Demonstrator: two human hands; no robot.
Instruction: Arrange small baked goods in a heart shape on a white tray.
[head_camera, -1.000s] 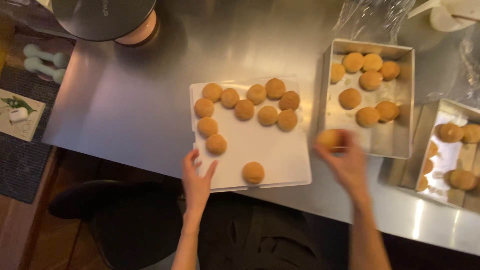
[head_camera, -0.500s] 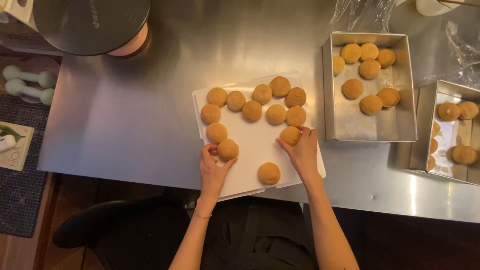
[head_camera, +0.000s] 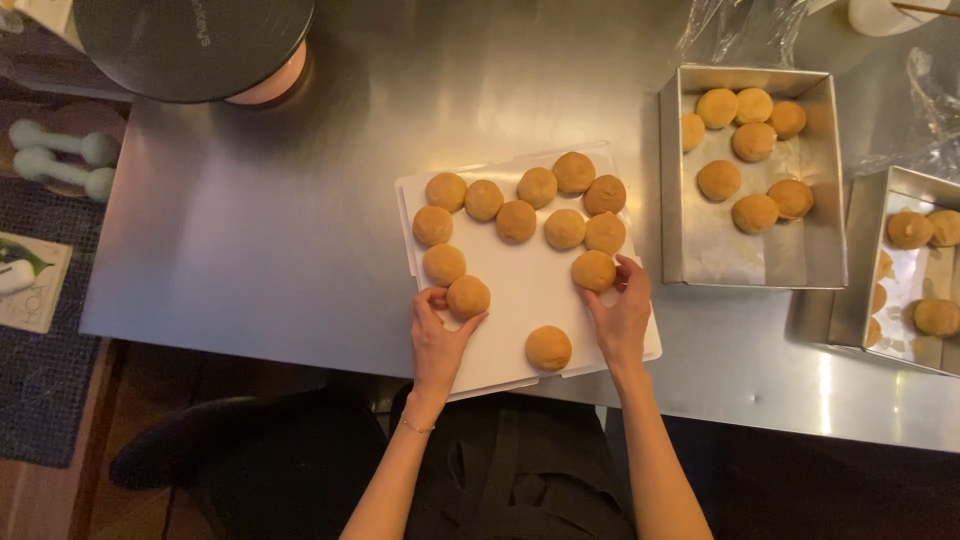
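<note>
Your left hand (head_camera: 440, 340) rests on the white board (head_camera: 510, 300), its fingers curled around a dough ball (head_camera: 468, 296) near the board's left edge; the grasp looks loose, thumb on one side and fingertips on the other. Your right hand (head_camera: 622, 318) lies on the board's right side, fingertips touching a second ball (head_camera: 594, 270) without closing fully round it.

The board sits on a steel table (head_camera: 300, 230), its near edge close to the table's front edge. Ten more balls lie on it: nine in a loose cluster (head_camera: 520, 205) across the board's far half, and a lone ball (head_camera: 548, 348) near its front edge, between your two hands.

Right of the board, just beside it, stands a metal tray (head_camera: 760, 250) with seven balls in its far half. Further right of the board, a second tray (head_camera: 870, 300) holds more balls, partly cut off. Far left of the board, beyond the table, a dark round lid (head_camera: 190, 45) shows.
</note>
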